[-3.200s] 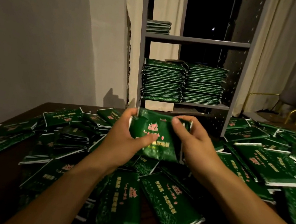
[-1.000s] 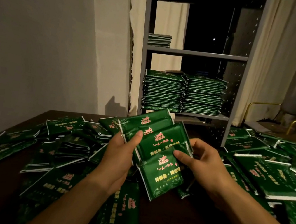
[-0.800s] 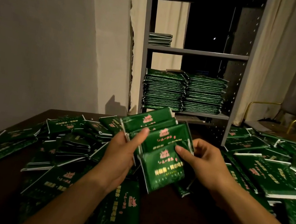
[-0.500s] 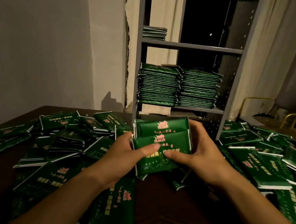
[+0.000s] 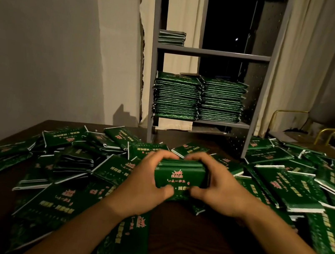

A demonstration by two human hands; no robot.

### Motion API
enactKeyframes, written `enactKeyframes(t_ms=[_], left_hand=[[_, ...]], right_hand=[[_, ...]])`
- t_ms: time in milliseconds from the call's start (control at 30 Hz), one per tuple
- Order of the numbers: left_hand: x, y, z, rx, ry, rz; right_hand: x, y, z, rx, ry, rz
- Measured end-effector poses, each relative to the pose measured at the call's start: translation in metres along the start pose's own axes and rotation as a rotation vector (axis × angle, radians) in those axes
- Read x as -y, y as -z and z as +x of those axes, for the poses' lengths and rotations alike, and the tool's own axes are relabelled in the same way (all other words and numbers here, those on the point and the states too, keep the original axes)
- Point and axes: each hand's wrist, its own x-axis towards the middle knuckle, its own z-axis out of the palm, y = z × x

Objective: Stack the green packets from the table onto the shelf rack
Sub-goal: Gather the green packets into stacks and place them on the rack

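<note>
Two hands: both clamped on one small bundle of green packets [image 5: 179, 176], held low over the table at centre.
Left hand [image 5: 144, 185]: grips the bundle's left end, fingers curled over the far top edge, thumb pressed on the printed near face.
Right hand [image 5: 221, 191]: grips the bundle's right end, fingers hooked over the top edge, thumb on the lower near face, close beside the left thumb.
Bundle: several packets squared together, edges aligned, top packet's pink emblem and lettering facing the camera; exact count cannot be told.
Loose packets [image 5: 62, 202]: scattered in overlapping heaps across the dark wooden table [image 5: 197, 252], left, right and beneath the forearms; some face up, some tilted on others.
Shelf rack [image 5: 213, 51]: grey metal, upright at the table's far edge, behind the hands.
Middle shelf: two tall packet stacks side by side, touching; left stack [image 5: 175, 96], right stack [image 5: 221, 100].
Upper shelf: one short stack [image 5: 172, 37] at the left end.
Background: pale curtains [image 5: 300, 60] on both sides of the rack, a plain wall at left, a chair with gold-coloured frame [image 5: 324, 125] at far right.
Lighting: dim; fine print on packets unreadable.
</note>
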Motion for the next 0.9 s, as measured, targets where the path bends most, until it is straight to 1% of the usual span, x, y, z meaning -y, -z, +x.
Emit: enactKeyframes(t_ms=[100,200,300,400,433,467,533,633,733,800,900], left_hand=[[0.002,-0.002,0.0,0.045,0.001,0.074],[0.003,-0.002,0.0,0.045,0.006,0.058],[-0.001,0.003,0.0,0.005,0.04,-0.023],[-0.009,0.012,0.005,-0.148,0.201,-0.299],[-0.012,0.015,0.008,-0.189,0.245,-0.372],[-0.017,0.018,0.012,-0.204,0.263,-0.398],[-0.03,0.022,0.013,-0.192,0.259,-0.368],[-0.052,0.032,0.012,-0.198,0.228,-0.338],[-0.074,0.041,0.009,-0.183,0.19,-0.319],[-0.084,0.045,0.011,-0.165,0.209,-0.347],[-0.103,0.052,0.016,-0.162,0.177,-0.341]], right_hand=[[0.002,-0.004,0.0,0.032,-0.016,-0.142],[0.004,-0.004,0.0,0.033,-0.035,-0.126],[0.004,0.0,0.0,-0.028,-0.094,0.044],[0.009,0.005,0.005,-0.161,-0.133,0.315],[0.013,0.007,0.007,-0.201,-0.146,0.366],[0.018,0.008,0.009,-0.223,-0.16,0.393],[0.031,0.01,0.007,-0.248,-0.186,0.393],[0.054,0.019,0.004,-0.28,-0.191,0.331],[0.076,0.028,-0.001,-0.28,-0.175,0.296],[0.088,0.034,-0.003,-0.285,-0.162,0.263],[0.113,0.041,-0.01,-0.322,-0.13,0.266]])
